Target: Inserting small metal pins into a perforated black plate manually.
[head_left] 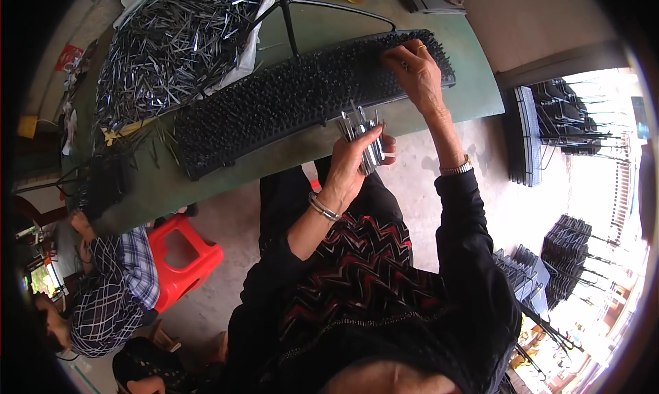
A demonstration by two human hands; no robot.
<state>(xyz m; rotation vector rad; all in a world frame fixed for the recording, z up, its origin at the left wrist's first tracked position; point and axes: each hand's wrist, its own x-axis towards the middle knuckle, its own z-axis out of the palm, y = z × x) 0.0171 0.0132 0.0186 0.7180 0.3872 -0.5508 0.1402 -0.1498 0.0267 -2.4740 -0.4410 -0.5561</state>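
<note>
Strips (373, 155): slim, shiny grey, in left hand (347, 163).

strips (371, 152): silver | studded rack (274, 106): black | tabletop (478, 92): green | stool (206, 259): red | tunic (371, 284): red-black zigzag

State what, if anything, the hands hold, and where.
The left hand grips a bunch of thin metal strips around their middle. The right hand is at the black bristly panel; whether it holds anything cannot be told.

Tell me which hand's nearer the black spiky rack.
Right: the right hand is over the right end of the black spiky rack, contact unclear; the left hand, holding metal strips, is off its near edge.
</note>
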